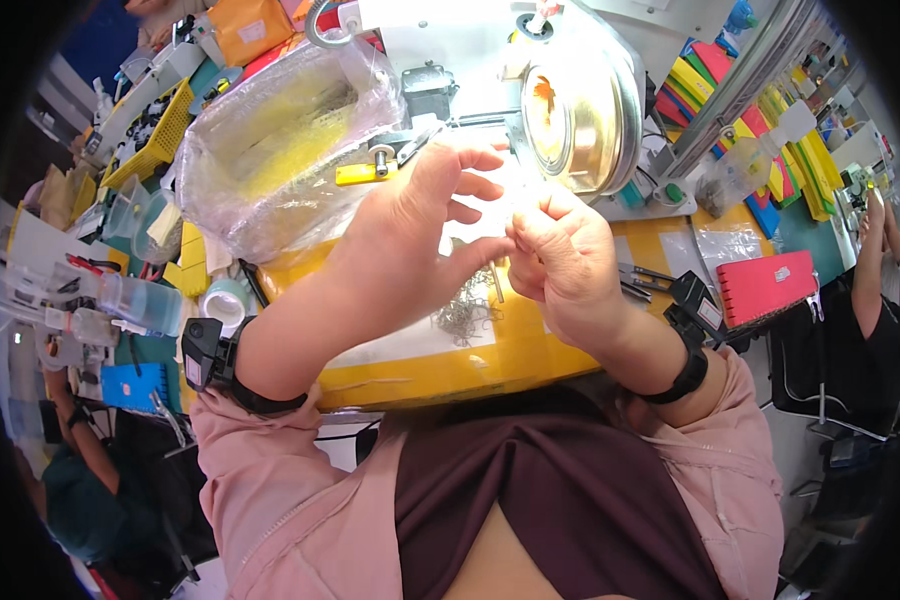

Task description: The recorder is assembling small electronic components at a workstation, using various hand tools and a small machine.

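fine handwork above loose thin pieces: method and count

at left, one plastic-wrapped tray (205, 205) and one round white container (228, 302). next, one yellow block (362, 174) with metal fittings.

left hand (420, 205): one, fingers apart and curved, palm facing right, thumb extended toward the other hand's fingertips. whether the thumb makes contact is unclear.

below the hands: one loose heap of thin pieces (465, 310) on white paper; individual pieces overlap too much to count.

right hand (567, 255): one, thumb and forefinger pressed together; anything pinched there is lost in glare. for good control, hold this pinch light, steady it against the left thumb, and work above the paper so that dropped pieces stay visible.

at right, one round gold-and-silver drum (595, 150); dark metal tools (645, 280), overlapping, number uncertain; one red notebook (766, 288).
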Demonstrator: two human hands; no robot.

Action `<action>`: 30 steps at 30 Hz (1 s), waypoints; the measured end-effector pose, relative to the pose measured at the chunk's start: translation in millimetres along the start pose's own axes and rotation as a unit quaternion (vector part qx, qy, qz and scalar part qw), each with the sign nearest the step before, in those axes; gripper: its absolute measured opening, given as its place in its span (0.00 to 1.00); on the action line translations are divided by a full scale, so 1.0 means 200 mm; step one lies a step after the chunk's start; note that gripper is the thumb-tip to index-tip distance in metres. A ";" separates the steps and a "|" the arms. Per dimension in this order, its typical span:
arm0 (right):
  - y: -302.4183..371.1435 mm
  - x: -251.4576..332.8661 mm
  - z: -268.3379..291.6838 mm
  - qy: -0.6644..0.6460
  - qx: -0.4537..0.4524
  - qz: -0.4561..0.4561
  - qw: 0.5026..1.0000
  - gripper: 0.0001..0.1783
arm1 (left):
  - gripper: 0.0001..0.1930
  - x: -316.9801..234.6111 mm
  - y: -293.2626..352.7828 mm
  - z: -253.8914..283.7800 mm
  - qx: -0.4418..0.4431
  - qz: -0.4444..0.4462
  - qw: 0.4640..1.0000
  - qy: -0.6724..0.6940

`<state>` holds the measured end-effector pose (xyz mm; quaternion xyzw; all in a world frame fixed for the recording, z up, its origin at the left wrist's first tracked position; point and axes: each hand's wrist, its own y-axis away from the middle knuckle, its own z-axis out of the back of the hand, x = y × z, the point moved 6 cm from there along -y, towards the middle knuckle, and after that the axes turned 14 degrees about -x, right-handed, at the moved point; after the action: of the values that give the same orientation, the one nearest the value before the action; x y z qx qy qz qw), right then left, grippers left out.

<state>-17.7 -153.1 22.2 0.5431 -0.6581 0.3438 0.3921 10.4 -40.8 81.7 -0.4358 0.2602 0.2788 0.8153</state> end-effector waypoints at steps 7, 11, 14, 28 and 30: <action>0.01 0.04 -0.02 0.005 0.035 -0.020 0.999 0.06 | 0.06 -0.05 -0.01 0.00 -0.097 -0.142 0.985 -0.027; 0.11 0.16 0.07 0.478 0.077 0.248 0.839 0.07 | 0.07 -0.03 -0.01 0.00 -0.100 -0.140 0.985 0.008; 0.11 0.18 0.36 0.611 0.005 0.197 0.767 0.09 | 0.07 -0.02 0.00 0.00 -0.098 -0.133 0.986 -0.017; 0.09 0.24 0.67 0.681 -0.053 0.137 0.717 0.08 | 0.08 -0.03 0.00 -0.01 -0.109 -0.110 0.988 -0.022; 0.13 0.31 0.54 0.522 -0.145 0.225 0.810 0.07 | 0.08 -0.03 0.01 -0.01 -0.112 -0.105 0.988 -0.022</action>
<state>-65.4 -272.0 28.0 0.0561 -0.5003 0.5549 0.6623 5.8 -42.4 84.0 -0.5431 0.1619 0.2292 0.7914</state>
